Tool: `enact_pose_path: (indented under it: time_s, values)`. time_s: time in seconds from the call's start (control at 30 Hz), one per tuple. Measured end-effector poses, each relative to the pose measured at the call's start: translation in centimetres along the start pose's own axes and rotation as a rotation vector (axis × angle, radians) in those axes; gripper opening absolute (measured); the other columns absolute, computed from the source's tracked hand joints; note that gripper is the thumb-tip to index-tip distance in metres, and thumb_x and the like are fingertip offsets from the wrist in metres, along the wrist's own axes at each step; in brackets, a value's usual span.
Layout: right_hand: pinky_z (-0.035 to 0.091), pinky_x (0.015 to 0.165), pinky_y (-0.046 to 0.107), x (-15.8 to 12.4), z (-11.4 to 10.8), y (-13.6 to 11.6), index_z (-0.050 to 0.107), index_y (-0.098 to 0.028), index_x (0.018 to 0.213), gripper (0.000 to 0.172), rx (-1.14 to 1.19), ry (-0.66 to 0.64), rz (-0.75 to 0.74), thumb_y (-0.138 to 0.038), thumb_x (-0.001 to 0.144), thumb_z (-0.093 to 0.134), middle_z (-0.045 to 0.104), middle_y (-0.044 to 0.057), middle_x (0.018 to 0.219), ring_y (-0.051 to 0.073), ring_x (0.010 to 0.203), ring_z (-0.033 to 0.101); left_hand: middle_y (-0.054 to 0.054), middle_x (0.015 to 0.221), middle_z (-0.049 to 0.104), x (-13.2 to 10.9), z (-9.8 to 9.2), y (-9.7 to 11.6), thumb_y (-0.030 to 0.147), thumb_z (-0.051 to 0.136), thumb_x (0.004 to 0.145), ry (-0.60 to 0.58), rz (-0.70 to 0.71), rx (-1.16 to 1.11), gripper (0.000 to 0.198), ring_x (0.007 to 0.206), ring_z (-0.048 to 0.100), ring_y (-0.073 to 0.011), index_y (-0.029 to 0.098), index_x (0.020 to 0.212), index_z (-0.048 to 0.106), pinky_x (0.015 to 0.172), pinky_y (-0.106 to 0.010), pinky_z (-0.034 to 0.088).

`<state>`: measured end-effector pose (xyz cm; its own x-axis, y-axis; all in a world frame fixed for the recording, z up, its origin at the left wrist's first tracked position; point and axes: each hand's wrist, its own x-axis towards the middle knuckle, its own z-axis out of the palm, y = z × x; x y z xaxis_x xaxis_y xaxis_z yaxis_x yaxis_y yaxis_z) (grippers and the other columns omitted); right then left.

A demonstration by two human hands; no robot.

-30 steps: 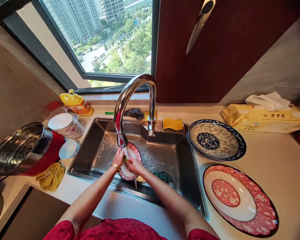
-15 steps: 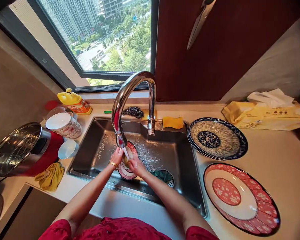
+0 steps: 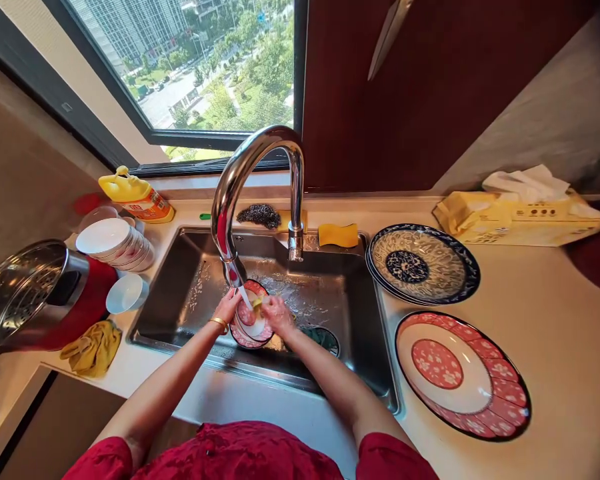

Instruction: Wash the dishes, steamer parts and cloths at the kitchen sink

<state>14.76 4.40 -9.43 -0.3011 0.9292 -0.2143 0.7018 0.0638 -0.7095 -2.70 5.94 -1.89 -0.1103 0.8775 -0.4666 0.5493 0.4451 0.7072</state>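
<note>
Gripping round pink-rimmed plate [image 3: 251,324] | bare hands [image 3: 279,316] | arched chrome faucet [image 3: 221,208] (glossy)

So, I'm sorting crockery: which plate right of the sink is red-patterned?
The single plate in front; the topmost stacked plate behind has a blue rim.

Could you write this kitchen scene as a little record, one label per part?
Left hand: gripping the rim of a red-patterned plate
Right hand: holding a yellow item, likely a sponge, over that plate
Faucet: running, water falling onto the plate
Left of sink: stacked bowls, a lone bowl, yellow cloth, yellow bottle
Right of sink: blue-rimmed plates, a second red-patterned plate, tissue pack
</note>
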Motion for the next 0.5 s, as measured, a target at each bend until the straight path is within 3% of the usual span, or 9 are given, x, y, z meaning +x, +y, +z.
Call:
enact_pose_path:
  time_s: [0.1, 0.2, 0.27, 0.37, 0.43, 0.5]
  values:
    - [0.04, 0.096, 0.034, 1.6, -2.1, 2.6, 0.065, -0.023, 0.111, 0.031, 0.323, 0.198, 0.281, -0.028, 0.087, 0.045, 0.059, 0.009, 0.121, 0.023, 0.113, 0.052, -0.007, 0.11, 0.067, -0.9, 0.9, 0.4, 0.04, 0.032, 0.092, -0.073, -0.184, -0.143, 0.048, 0.087, 0.068, -0.0217, 0.022, 0.135, 0.042, 0.069, -0.031, 0.055]
    - [0.045, 0.091, 0.037, 2.3, -3.2, 3.3, 0.059, -0.018, 0.119, 0.051, 0.541, 0.227, 0.392, -0.044, 0.094, 0.023, 0.066, 0.011, 0.108, 0.022, 0.106, 0.059, -0.008, 0.119, 0.063, -0.6, 2.0, 0.2, 0.019, 0.035, 0.087, -0.058, -0.108, -0.257, 0.053, 0.096, 0.066, -0.0194, 0.019, 0.139, 0.033, 0.074, -0.029, 0.056]
    - [0.049, 0.084, 0.037, 1.6, -2.9, 2.6, 0.06, -0.015, 0.117, 0.068, 0.645, 0.149, 0.38, -0.054, 0.093, 0.01, 0.069, 0.012, 0.098, 0.022, 0.097, 0.064, -0.007, 0.129, 0.057, 0.2, 2.7, -0.2, 0.005, 0.038, 0.077, 0.034, 0.032, -0.261, 0.065, 0.113, 0.058, -0.0175, 0.018, 0.14, 0.029, 0.091, -0.028, 0.051]
    - [0.052, 0.079, 0.039, 0.4, -1.1, 0.6, 0.062, -0.013, 0.112, 0.078, 1.009, -0.093, 0.381, -0.063, 0.089, 0.006, 0.07, 0.014, 0.093, 0.024, 0.089, 0.067, -0.007, 0.133, 0.054, 1.2, 3.0, -0.6, 0.002, 0.04, 0.073, 0.164, 0.134, -0.161, 0.072, 0.123, 0.051, -0.0179, 0.018, 0.142, 0.026, 0.104, -0.033, 0.041]
    - [0.052, 0.078, 0.041, 0.2, -0.1, -0.5, 0.061, -0.011, 0.112, 0.075, 1.226, -0.233, 0.417, -0.064, 0.088, 0.014, 0.07, 0.016, 0.094, 0.024, 0.088, 0.068, -0.008, 0.128, 0.057, 1.3, 2.4, -0.5, 0.005, 0.042, 0.075, 0.162, 0.155, -0.065, 0.066, 0.12, 0.053, -0.0191, 0.016, 0.14, 0.031, 0.105, -0.034, 0.041]
    - [0.053, 0.077, 0.041, 0.7, 0.1, -0.7, 0.061, -0.011, 0.11, 0.066, 1.258, -0.194, 0.444, -0.061, 0.089, 0.023, 0.07, 0.016, 0.093, 0.024, 0.086, 0.068, -0.008, 0.123, 0.061, 1.2, 1.2, 0.2, 0.006, 0.044, 0.075, 0.076, 0.203, 0.05, 0.06, 0.119, 0.053, -0.0204, 0.016, 0.134, 0.042, 0.105, -0.034, 0.04]
